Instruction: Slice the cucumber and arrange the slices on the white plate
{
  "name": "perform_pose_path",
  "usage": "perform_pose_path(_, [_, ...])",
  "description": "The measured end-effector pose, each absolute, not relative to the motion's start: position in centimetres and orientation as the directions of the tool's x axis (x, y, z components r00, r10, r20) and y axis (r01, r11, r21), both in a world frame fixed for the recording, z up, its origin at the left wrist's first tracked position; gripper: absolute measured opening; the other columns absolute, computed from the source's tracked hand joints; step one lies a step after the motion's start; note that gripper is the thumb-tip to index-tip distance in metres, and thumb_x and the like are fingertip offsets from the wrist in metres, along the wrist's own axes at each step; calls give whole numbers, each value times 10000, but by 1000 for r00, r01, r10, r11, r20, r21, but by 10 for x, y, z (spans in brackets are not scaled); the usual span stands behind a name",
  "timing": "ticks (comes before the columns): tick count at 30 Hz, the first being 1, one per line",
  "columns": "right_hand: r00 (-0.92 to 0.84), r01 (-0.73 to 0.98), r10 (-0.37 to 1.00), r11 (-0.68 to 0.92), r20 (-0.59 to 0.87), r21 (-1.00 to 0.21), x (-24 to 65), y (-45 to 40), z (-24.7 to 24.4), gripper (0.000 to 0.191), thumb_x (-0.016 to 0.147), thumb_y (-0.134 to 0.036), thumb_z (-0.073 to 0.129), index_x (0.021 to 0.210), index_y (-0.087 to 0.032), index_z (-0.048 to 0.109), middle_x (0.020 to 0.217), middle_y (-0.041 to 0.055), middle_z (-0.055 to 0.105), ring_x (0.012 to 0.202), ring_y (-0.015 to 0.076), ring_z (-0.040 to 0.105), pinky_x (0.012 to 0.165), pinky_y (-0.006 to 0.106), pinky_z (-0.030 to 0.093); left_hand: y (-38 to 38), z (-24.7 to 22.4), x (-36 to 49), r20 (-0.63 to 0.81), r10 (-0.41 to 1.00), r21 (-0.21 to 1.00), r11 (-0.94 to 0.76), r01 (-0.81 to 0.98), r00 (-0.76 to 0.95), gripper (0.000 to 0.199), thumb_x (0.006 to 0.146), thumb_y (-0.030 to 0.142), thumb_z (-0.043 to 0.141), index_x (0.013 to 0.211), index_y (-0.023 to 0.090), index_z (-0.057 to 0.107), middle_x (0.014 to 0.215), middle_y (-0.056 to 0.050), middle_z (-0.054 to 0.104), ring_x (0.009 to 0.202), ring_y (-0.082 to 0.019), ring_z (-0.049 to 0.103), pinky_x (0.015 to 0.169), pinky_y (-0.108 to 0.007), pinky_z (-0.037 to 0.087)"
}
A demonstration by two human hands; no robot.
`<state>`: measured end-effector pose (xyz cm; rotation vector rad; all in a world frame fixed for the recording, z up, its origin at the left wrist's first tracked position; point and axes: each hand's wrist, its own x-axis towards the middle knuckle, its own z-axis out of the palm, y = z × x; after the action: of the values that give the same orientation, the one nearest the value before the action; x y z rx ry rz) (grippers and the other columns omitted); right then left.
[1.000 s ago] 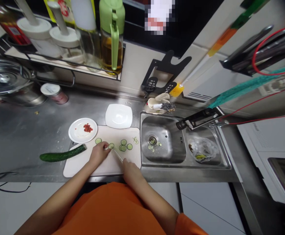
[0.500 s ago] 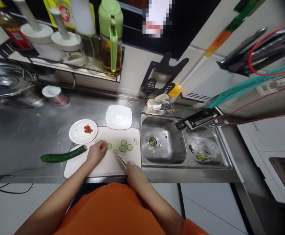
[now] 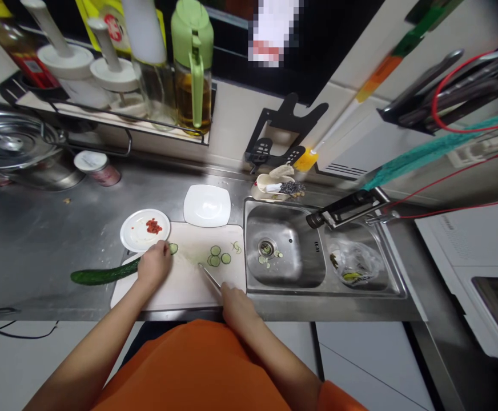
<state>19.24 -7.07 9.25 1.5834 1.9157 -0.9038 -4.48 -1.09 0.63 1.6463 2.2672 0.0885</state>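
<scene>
On the pale cutting board, my right hand is closed around a knife, its blade pointing up and left. My left hand is at the board's left side, fingers drawn together beside a cucumber slice; what they hold, if anything, is hidden. Several cucumber slices and thin green strips lie on the right part of the board. A long cucumber rests on the counter and the board's left edge, its right end hidden by my left hand.
A round plate with red pieces and a white square plate stand behind the board. To the right is a steel sink with scraps; a plastic bag lies in its second basin. A lidded pot stands far left.
My left hand has moved left, towards the long cucumber and the round plate. The slice that was at its fingertips no longer shows there. My right hand and the knife have hardly moved.
</scene>
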Motion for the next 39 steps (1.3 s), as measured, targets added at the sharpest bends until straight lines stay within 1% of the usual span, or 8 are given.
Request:
perform_pose_path(2, [-207,978,657,108,-725,-180,193,-71,91,377,811,-11,368,1144,-152,475,946,127,645,983,238,615,745,293,463,-10,5,-43,-201,947,268,298,916,-249,262,865,313,396,936,175,607,886,-96,653,746,-206,602,646,-283,404])
perform_pose_path(7, [-211,977,657,113,-724,-182,194,-72,87,337,833,-29,373,1127,-162,471,960,125,641,971,223,619,744,285,464,5,1,-22,-173,985,550,85,831,13,298,818,336,483,1016,188,649,985,-72,660,891,-190,600,826,-281,448])
perform_pose_path(9, [-208,978,662,118,-720,-175,194,-73,86,327,843,-42,378,1134,-164,465,980,131,638,975,225,619,742,287,469,16,0,-5,-202,974,596,40,802,101,332,797,343,517,1057,191,657,1007,-70,658,887,-184,603,836,-279,452])
perform_pose_path(13, [-200,980,670,121,-715,-160,192,-74,85,307,849,-53,382,1127,-150,468,970,142,644,962,246,629,725,304,487,36,-1,27,-320,918,550,-22,835,235,284,751,305,568,983,202,695,976,-73,668,928,-202,595,832,-276,440])
perform_pose_path(19, [-205,979,677,124,-707,-165,192,-76,82,302,867,-49,347,1124,-150,468,938,143,651,956,242,636,725,307,493,44,0,47,-443,877,463,48,885,184,187,707,232,566,839,201,695,877,-53,676,823,-178,598,734,-255,427])
perform_pose_path(26, [-210,977,665,122,-716,-174,193,-75,83,306,860,-48,359,1130,-140,468,945,154,651,954,249,636,728,317,497,44,0,51,-441,874,532,73,843,202,139,700,181,545,776,196,660,808,-29,683,768,-162,596,694,-251,422])
perform_pose_path(32, [-202,979,663,121,-721,-163,193,-74,83,326,857,-32,346,1133,-145,477,929,135,657,964,243,635,731,307,502,44,-2,52,-428,891,569,136,811,151,228,677,145,567,889,191,639,807,-19,680,732,-155,593,680,-252,424])
perform_pose_path(39, [-181,982,658,83,-731,-169,192,-73,89,335,862,-39,340,1149,-150,475,947,137,649,977,242,628,745,311,497,42,4,49,-461,871,612,175,771,168,80,694,194,577,730,193,649,709,-7,667,679,-148,588,625,-248,405])
